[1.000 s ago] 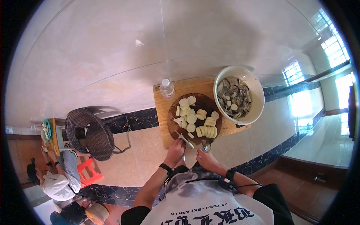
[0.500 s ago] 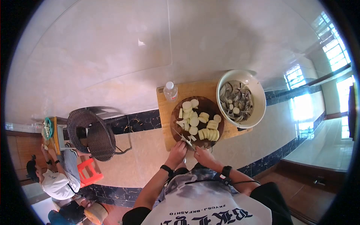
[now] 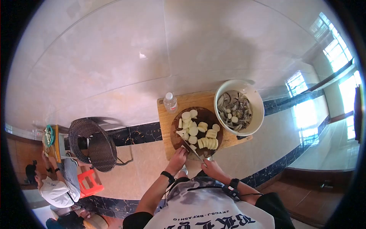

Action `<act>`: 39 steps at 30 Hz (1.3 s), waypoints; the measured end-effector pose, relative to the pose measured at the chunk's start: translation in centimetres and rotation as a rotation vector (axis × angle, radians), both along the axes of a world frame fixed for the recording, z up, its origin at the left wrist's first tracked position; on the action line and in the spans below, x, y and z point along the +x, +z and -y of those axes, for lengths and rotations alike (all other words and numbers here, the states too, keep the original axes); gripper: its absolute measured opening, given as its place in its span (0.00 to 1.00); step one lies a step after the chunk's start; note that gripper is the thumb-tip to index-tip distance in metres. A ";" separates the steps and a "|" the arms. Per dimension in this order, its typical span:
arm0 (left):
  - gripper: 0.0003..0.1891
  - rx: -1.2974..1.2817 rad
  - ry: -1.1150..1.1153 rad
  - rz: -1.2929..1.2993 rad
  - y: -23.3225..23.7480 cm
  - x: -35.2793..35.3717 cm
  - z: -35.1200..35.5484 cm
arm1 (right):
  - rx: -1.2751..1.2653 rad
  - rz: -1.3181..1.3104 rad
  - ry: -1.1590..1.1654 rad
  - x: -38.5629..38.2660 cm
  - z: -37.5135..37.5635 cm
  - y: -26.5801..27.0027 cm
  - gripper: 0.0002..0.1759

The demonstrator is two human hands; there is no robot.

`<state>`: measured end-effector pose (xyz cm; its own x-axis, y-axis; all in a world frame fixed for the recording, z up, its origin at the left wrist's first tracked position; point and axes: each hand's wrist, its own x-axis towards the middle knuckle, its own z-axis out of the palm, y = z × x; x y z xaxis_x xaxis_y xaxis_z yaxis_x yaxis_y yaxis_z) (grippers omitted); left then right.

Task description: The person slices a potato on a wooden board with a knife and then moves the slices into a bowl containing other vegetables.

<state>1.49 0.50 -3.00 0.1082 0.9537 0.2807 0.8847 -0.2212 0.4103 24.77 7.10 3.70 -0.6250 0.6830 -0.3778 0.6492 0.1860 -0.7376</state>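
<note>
A round dark cutting board (image 3: 206,153) lies on a wooden table (image 3: 190,100). Several pale round slices (image 3: 193,131) are spread on it, with a row of slices (image 3: 208,143) at its lower right. My right hand (image 3: 212,169) is closed round the handle of a knife (image 3: 193,151), whose blade points up and left over the board's lower edge. At that edge, left of the blade, my left hand (image 3: 178,158) has its fingers bent together beside a small pale piece; what they hold is too small to name.
A white bowl (image 3: 259,110) of sliced food in liquid stands at the table's right, a clear bottle (image 3: 170,103) at its upper left. Farther left are a wicker chair (image 3: 103,152), a red stool (image 3: 90,184) and a seated person (image 3: 57,189) at another table.
The view has shifted, so the table and bowl appear lower. My right hand has moved a little away from my left hand, and more of the knife blade shows between them.
</note>
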 end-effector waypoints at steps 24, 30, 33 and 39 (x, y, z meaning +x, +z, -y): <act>0.12 -0.004 0.041 -0.046 0.9 0.8 0.6 | -0.011 0.049 0.078 -0.4 1.1 -1.0 0.14; 0.12 -0.017 0.046 -0.013 0.9 0.7 0.5 | -0.008 0.029 0.077 -0.7 1.0 -0.6 0.14; 0.12 -0.011 0.048 0.009 0.5 0.6 0.5 | -0.009 0.078 0.107 -0.9 0.8 -0.9 0.13; 0.12 -0.022 0.027 0.055 -0.4 0.2 0.8 | 0.037 0.063 0.124 -2.8 -0.2 -4.6 0.12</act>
